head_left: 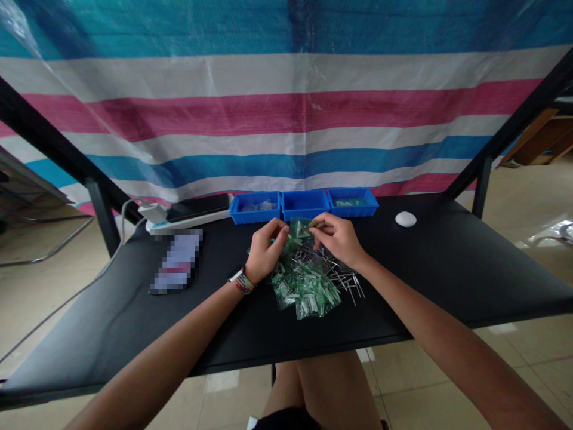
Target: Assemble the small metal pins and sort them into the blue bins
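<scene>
A small see-through green plastic bag (299,227) is held up between my two hands, over a pile on the table. My right hand (336,237) pinches its right edge. At its left edge, my left hand (266,249) is closed with thumb and finger together; the fingertips partly hide the contact. Beneath lies a heap of similar green bags (308,289) with small pale pieces inside. Loose thin metal pins (351,282) stick out on the heap's right side, partly under my right hand.
Behind the heap stand three blue bins: the left bin (255,216) and right bin (353,210) hold small packets; the middle bin (305,213) shows a bare floor. A power strip (192,223), dark phone (197,206), blurred phone-shaped item (178,261) and white mouse (405,219) share the black table (430,269).
</scene>
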### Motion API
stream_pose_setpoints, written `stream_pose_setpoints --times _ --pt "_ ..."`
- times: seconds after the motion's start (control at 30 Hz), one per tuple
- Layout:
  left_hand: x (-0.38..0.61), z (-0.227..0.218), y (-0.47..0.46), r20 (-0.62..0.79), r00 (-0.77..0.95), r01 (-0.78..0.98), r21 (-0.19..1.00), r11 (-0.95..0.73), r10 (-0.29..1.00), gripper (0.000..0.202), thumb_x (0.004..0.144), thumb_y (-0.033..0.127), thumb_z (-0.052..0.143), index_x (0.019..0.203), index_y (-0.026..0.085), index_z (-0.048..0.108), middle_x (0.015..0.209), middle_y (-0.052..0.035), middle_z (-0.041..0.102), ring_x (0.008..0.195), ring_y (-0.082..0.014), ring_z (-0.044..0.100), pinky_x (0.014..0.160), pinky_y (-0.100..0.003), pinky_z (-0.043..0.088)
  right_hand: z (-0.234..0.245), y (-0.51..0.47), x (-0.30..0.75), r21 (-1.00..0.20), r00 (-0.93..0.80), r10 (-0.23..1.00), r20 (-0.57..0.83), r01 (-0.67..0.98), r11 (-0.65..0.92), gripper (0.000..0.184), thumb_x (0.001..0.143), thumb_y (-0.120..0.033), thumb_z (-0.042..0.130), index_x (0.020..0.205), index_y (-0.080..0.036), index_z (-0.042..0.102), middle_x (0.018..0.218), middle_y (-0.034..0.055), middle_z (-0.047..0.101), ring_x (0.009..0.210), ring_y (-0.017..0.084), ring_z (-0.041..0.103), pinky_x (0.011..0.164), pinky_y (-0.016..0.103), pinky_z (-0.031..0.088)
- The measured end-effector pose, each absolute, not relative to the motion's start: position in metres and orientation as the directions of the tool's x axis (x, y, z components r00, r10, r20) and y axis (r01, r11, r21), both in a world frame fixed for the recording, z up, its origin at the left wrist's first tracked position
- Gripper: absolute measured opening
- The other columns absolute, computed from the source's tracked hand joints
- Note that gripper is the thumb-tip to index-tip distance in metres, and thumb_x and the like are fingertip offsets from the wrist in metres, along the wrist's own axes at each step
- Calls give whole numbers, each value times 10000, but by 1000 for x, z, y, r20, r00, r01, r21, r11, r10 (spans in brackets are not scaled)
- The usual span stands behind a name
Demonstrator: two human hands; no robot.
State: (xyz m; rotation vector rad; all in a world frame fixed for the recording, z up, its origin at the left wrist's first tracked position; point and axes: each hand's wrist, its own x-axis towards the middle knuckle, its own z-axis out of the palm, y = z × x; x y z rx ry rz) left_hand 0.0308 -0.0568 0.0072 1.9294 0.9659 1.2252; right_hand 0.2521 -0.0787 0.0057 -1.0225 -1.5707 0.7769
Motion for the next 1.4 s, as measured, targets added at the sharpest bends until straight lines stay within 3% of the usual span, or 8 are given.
stream_pose_setpoints --times 0.2,0.4,0.53,0.67,0.8,1.0,1.17,1.4 --pt "28 16 -59 334 346 154 901 -405 877 649 1017 662 499 624 172 662 606 -62 665 581 -168 593 604 -291 475 13 -91 254 -553 -206 720 663 514 656 162 1030 -271 595 1063 -277 754 1110 69 812 1015 254 783 920 423 636" --pt "30 23 -60 317 353 76 928 -365 880 392 913 527 737 776 160 737 717 -39 724 640 -154 628 621 -260 485 14 -94 250 -425 -255 634 730 558 713 212 1030 -168 572 1088 -277 744 1302 74 757 1146 252 752 975 429 621" --pt "31 21 -59 320 322 51 934 -354 891 358 900 504 757 807 162 709 717 -27 703 633 -150 636 608 -256 495 10 -90 247 -634 -40 718 695 437 638 281 993 -205 603 1258 -265 676 1393 119 662 1015 227 756 861 397 653" --pt "31 20 -58 327 304 62 930 -362 895 360 902 516 749 833 166 704 724 -27 703 636 -160 652 607 -268 513 9 -85 245 -945 -13 945 326 8 326 357 962 -400 666 1276 -239 612 1035 51 705 647 158 711 580 318 637" --pt "31 19 -58 331 318 71 926 -370 889 344 911 511 740 891 168 725 733 -32 717 647 -169 655 607 -277 511 12 -84 244 -982 -188 977 97 -178 64 371 888 -530 742 1056 -206 674 874 7 673 581 149 691 512 293 622" --pt "32 19 -60 327 323 79 926 -370 888 343 913 512 734 891 170 726 739 -31 721 652 -167 653 617 -277 507 14 -84 242 -987 -181 979 98 -142 73 361 783 -501 860 876 -196 690 748 -15 639 591 151 669 534 290 618" --pt "32 20 -60 327 318 84 925 -370 890 375 940 537 682 818 183 688 680 -16 683 613 -155 615 589 -268 483 12 -85 245 -956 -93 955 281 62 287 272 881 -466 773 876 -209 684 726 9 656 571 168 640 561 322 588" --pt "27 21 -58 319 285 133 921 -366 904 600 1014 604 529 601 182 638 558 -41 612 546 -150 563 581 -287 454 22 -99 248 -517 -127 665 736 529 673 217 1041 -269 579 1072 -269 794 980 85 739 899 239 710 862 417 615"
